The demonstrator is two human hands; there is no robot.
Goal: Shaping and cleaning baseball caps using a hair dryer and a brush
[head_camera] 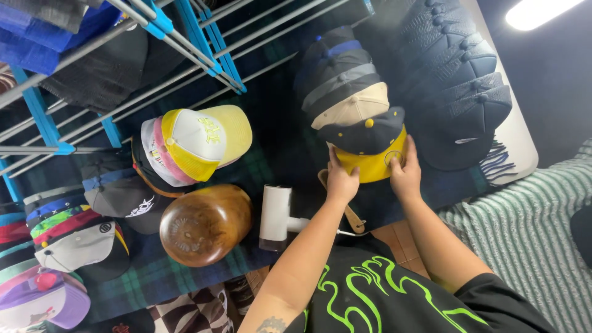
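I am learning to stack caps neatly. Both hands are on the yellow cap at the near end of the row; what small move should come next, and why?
Probably press the yellow cap snugly up into the stack of caps. The left hand and right hand hold its two sides, and it sits at the near end, under the navy cap.

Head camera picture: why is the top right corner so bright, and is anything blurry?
Head view: a ceiling light glares white at top right; the wooden hat block shows soft sheen; both hands, left hand and right hand, and the yellow cap look sharp; edges bend slightly.
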